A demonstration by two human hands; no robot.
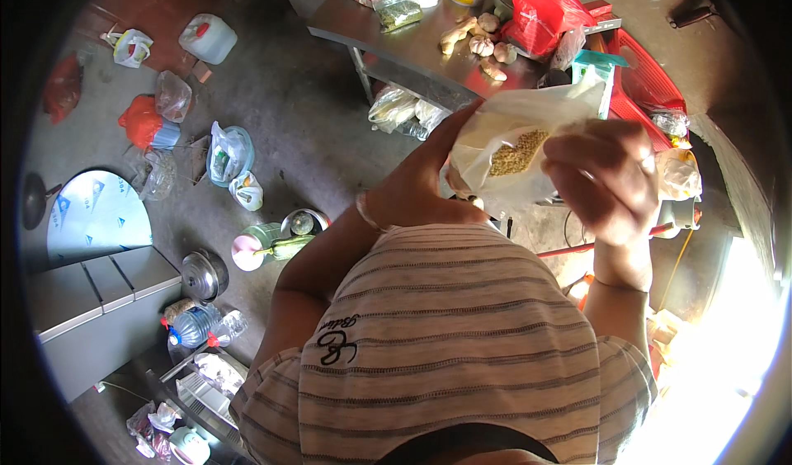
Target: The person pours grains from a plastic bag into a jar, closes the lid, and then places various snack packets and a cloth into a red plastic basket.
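My left hand grips the side of a translucent plastic bag, held up in front of my chest with its mouth spread wide. Small golden-brown grains or seeds lie inside the bag. At the bag's right edge is my right hand, blurred, its fingers bent together; whether it pinches the plastic or anything else cannot be told. Beyond the bag, garlic bulbs, a piece of ginger root and a red plastic bag rest on a steel table.
A red plastic basket stands right of the table. On the floor to the left are a white jerrycan, a light-blue basin with bags, a lidded steel pot, a green gourd-like vegetable and large water bottles.
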